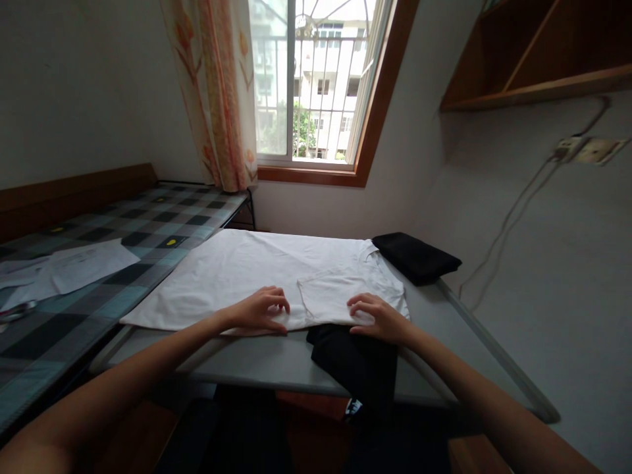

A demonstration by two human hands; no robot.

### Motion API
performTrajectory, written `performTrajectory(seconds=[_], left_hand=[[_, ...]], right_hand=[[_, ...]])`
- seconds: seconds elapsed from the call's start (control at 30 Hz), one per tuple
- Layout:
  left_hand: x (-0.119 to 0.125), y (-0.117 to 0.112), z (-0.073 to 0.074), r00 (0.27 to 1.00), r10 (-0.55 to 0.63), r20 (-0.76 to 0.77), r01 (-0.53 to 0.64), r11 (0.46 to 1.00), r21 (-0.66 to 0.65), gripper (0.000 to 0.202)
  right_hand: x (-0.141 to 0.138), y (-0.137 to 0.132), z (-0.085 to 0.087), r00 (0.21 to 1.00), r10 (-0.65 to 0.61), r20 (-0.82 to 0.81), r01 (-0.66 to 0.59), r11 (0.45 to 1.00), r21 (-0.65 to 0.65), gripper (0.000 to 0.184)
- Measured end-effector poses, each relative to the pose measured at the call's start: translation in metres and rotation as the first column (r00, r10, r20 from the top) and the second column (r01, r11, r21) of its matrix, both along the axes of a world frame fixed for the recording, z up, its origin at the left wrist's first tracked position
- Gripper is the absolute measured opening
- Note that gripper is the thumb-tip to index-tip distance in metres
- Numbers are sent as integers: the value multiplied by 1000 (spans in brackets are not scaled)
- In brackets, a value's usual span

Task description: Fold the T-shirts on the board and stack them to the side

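A white T-shirt (257,263) lies spread flat across the grey table, with a sleeve (328,295) lying over its near right part. My left hand (259,311) rests on the shirt's near edge, its fingers bent and the thumb apart from them. To the right, my right hand (378,318) touches the sleeve area near the same edge, also with bent fingers and a gap to the thumb. Neither hand visibly pinches the cloth. Below the right hand, a black garment (355,362) comes out from the shirt and hangs over the table's front edge.
A folded black cloth (415,257) lies at the table's (237,359) back right, by the wall. At left is a bed with a checked mattress (192,207) and paper sheets (93,263). Cables (513,210) run down the right wall under a wooden shelf (533,92).
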State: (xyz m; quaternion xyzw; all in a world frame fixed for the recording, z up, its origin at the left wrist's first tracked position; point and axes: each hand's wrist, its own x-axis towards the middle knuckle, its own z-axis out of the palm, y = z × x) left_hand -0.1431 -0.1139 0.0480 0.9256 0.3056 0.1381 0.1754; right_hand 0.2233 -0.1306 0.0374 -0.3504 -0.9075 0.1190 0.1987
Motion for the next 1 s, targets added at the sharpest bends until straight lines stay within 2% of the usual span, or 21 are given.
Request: performTrajectory(seconds=[0.13,0.23,0.4,0.47,0.57,0.6,0.7,0.8,0.9,1.0], left_hand=[[-6,-13,8,997,-21,-69,25,998,49,26],[-7,-20,12,995,-33,-94,43,993,109,16],[-8,-27,24,977,-15,-211,56,981,188,17],[-10,-28,28,963,3,-269,50,980,191,14],[-21,-27,32,936,17,-352,33,990,137,10],[-26,-26,33,928,20,-372,22,994,107,10],[-49,-27,37,920,50,-389,-44,999,23,14],[-83,-30,39,916,124,-382,-158,986,-58,17],[-124,-32,39,870,248,-427,-334,933,-137,15],[-165,-30,39,815,361,-454,-480,859,-180,14]], right_hand=[[2,-3,9,999,24,40,-25,999,30,12],[3,0,9,997,15,79,-19,999,46,17],[4,3,12,991,-54,121,45,996,74,25],[2,1,16,987,-89,135,79,994,72,23],[1,-5,25,972,-60,228,53,998,39,14],[2,-8,29,962,-51,269,45,999,30,16],[12,-16,36,934,-79,349,83,997,4,34],[33,-19,38,939,-135,316,158,986,-48,28],[55,-19,36,957,-195,216,222,969,-110,15],[69,-16,33,959,-250,133,269,950,-157,12]])
